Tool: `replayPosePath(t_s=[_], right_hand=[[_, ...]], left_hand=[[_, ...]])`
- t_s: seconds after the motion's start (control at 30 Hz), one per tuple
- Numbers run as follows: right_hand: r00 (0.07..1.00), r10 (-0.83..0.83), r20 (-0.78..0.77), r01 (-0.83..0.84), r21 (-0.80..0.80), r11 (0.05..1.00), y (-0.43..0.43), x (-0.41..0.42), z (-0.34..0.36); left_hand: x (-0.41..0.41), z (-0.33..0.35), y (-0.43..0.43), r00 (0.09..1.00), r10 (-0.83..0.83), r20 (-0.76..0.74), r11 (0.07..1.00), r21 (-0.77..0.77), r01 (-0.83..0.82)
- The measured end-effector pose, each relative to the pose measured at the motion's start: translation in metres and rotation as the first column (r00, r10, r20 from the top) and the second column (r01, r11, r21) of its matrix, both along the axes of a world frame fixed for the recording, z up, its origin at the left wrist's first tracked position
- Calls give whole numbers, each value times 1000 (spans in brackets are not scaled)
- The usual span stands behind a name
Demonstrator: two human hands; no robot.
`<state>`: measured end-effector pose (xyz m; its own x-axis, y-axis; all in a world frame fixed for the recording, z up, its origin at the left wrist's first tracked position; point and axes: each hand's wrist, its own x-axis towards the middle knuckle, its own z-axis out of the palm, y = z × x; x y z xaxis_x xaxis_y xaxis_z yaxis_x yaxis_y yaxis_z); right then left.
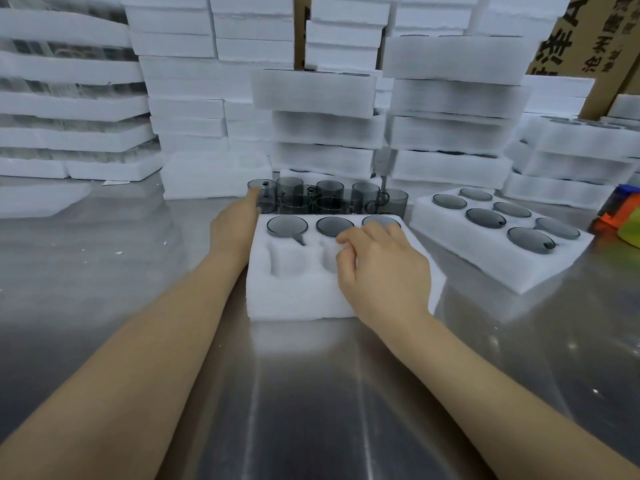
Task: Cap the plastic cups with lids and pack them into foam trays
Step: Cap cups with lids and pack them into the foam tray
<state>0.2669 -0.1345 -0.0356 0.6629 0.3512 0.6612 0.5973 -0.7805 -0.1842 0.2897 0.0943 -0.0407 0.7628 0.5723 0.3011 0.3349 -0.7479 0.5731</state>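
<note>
A white foam tray (294, 296) lies on the steel table in front of me. Its back row holds three grey cups (287, 226) sunk in their pockets. Two front pockets (287, 263) are empty, and the front right one is hidden under my right hand (381, 271). That hand rests on the tray with curled fingers at the middle pocket's edge. What lies under it is hidden. Several loose grey cups (329, 199) stand behind the tray. My left hand (235, 226) reaches past the tray's left corner, and its fingertips touch the leftmost cup (262, 195).
To the right lies a second foam tray (498, 265), filled with several grey cups. An orange and green object (620, 216) sits at the right edge. Tall stacks of foam trays (322, 126) wall off the back, with cardboard boxes (571, 36) at the upper right.
</note>
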Motion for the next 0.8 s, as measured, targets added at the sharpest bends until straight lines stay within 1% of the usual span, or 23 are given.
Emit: replayPosePath(t_s=[0.1,0.2,0.23,0.3,0.33,0.4,0.5,0.57,0.6,0.67,0.73,0.8], right_hand=[[1000,3,12,-3,-1,1000,1,1,0],[1000,2,8,-2,-1,1000,1,1,0],[1000,2,12,-2,-3,1000,1,1,0],[1000,4,6,-4,-15,1000,2,1,0],[1000,8,4,-8,-17,1000,2,1,0],[1000,14,15,-14,-22,1000,2,2,1],[1000,19,22,-18,-35,999,1,4,0],[998,37,44,-35,-26,999,0,4,0],[998,43,52,-42,-21,999,0,5,0],[998,50,50,-49,-22,999,0,6,0],[998,58,35,-57,-28,998,-1,7,0],[997,76,21,-75,-21,997,-2,6,0]], left_hand=[[7,4,2,999,37,13,996,81,-38],[17,2,5,998,32,54,996,77,-36],[21,1,9,998,39,53,997,69,-43],[26,-1,14,997,50,50,998,-31,-49],[27,-1,15,998,66,21,995,-75,-65],[26,4,11,995,92,-37,995,-31,-94],[21,3,9,995,96,-21,992,80,-94],[16,-1,9,993,118,-1,976,185,-115],[14,-3,8,992,127,10,968,217,-126],[5,-5,5,990,134,51,965,222,-142],[-7,-6,-1,983,121,137,964,220,-149],[-23,-7,-8,962,89,259,968,204,-144]])
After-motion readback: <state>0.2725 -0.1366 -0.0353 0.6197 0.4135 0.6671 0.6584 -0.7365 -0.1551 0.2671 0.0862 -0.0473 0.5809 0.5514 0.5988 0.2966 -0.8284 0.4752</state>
